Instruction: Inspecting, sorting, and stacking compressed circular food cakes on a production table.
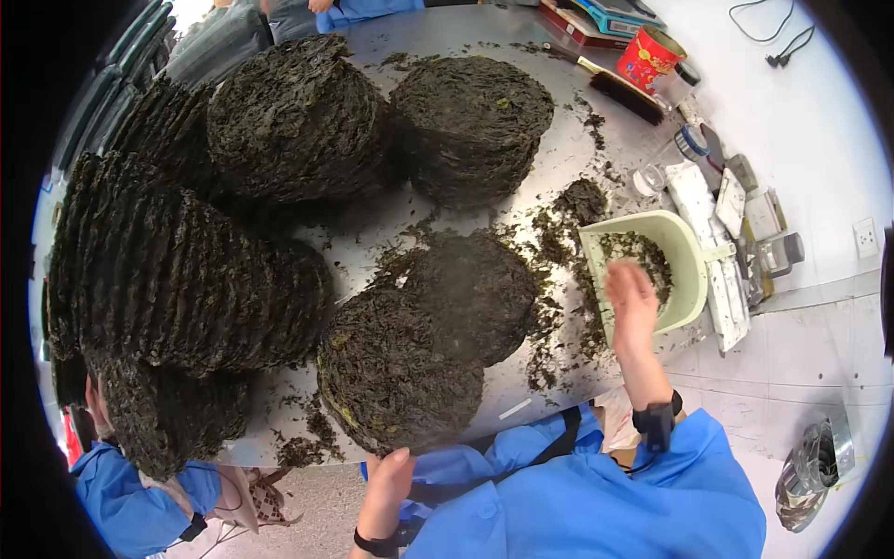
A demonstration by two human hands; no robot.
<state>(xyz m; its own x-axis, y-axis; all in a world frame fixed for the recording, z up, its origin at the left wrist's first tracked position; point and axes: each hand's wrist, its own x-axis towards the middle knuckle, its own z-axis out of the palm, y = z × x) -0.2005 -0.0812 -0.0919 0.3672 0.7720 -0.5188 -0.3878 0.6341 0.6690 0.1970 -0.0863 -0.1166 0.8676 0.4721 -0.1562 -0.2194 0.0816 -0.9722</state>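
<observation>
A round, dark dried seaweed cake overhangs the near edge of the metal table, and my left hand pinches its near rim, thumb showing. Behind it, partly overlapped, lies another seaweed cake. To the right, my right hand is over the front part of a pale green dustpan, its fingers stretched out and nothing visible in them. Loose seaweed scraps lie inside the dustpan. More crumbs are scattered between the cakes and the dustpan.
Tall seaweed stacks fill the left; two round piles stand at the back. A brush, red tin and jars line the right side. Lower left, a co-worker's blue sleeve shows.
</observation>
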